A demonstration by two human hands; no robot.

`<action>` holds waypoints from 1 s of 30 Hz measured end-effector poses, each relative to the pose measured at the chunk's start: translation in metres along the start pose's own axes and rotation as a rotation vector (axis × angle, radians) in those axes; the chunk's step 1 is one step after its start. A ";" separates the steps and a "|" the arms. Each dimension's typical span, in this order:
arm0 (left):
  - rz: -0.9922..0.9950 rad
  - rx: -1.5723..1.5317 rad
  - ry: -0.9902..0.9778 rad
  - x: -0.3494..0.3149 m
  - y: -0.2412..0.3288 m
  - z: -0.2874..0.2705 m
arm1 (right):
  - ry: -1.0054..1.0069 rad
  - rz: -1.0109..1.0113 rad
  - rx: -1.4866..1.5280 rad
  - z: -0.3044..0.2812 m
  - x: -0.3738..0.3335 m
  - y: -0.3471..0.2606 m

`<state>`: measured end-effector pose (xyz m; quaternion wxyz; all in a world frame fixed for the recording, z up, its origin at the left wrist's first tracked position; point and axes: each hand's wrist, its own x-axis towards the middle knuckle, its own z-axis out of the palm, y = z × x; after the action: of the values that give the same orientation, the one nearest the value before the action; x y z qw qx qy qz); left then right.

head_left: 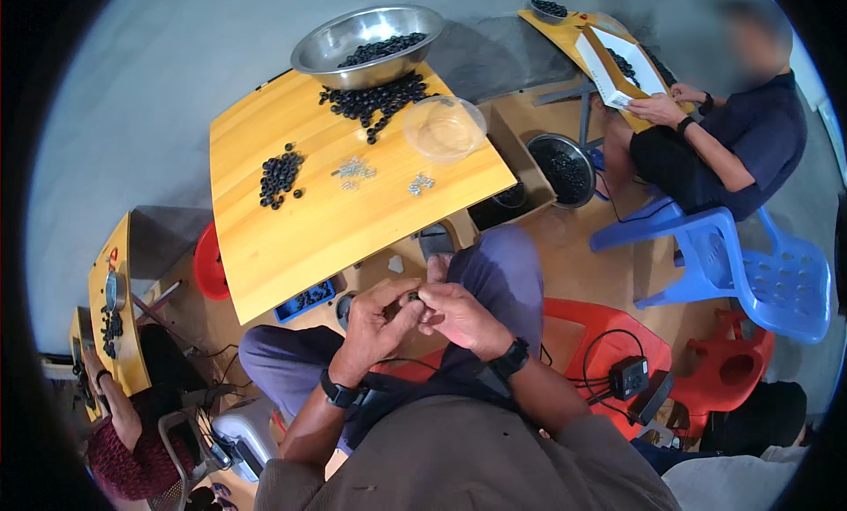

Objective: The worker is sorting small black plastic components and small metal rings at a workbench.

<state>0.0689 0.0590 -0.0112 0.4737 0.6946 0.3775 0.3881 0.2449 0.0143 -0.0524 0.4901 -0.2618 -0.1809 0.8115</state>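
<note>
My left hand (375, 321) and my right hand (460, 315) meet over my lap, fingertips pinched together on a small black ring-shaped part (412, 296). Both wrists wear black watches. In front of me stands a yellow wooden table (291, 238). On it lie a small pile of black rings (281, 176), a larger heap of black rings (378, 100), two little clusters of small metal pieces (355, 170), and a clear plastic bowl (444, 127). A steel bowl (366, 44) holding more black rings sits at the far edge.
A person in dark clothes sits at the right on a blue plastic chair (732, 264) with a tray at another yellow table (578, 30). A dark pan (562, 169) and a box sit on the floor. Another person works at the lower left. A red chair (609, 335) holds a cable and adapter.
</note>
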 end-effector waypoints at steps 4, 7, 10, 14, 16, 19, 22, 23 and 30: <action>0.023 0.008 -0.150 0.000 0.023 -0.016 | -0.096 0.030 -0.005 0.011 -0.003 -0.007; -0.035 0.031 -0.144 -0.001 0.032 -0.021 | -0.104 0.021 -0.068 0.020 -0.005 -0.009; -0.079 -0.131 -0.134 -0.008 0.020 -0.023 | -0.109 0.046 -0.067 0.021 -0.005 -0.006; -0.032 -0.132 -0.091 -0.011 0.014 -0.023 | -0.142 0.073 0.016 0.019 -0.008 -0.008; 0.053 -0.103 -0.106 -0.013 0.009 -0.026 | -0.156 0.087 0.054 0.018 -0.009 -0.007; 0.085 -0.179 -0.074 -0.019 0.009 -0.023 | -0.180 0.107 0.084 0.014 -0.008 0.002; 0.197 -0.012 -0.057 -0.017 0.017 -0.023 | -0.148 0.109 0.098 0.009 -0.006 0.005; 0.195 -0.013 -0.057 -0.017 0.025 -0.026 | -0.163 0.112 0.120 0.007 -0.006 0.006; 0.261 0.186 -0.053 -0.019 0.028 -0.029 | -0.095 0.077 0.087 0.025 -0.009 0.000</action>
<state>0.0389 0.0452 0.0190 0.3626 0.7885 0.3058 0.3914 0.2328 0.0056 -0.0304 0.4603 -0.2082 -0.1584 0.8484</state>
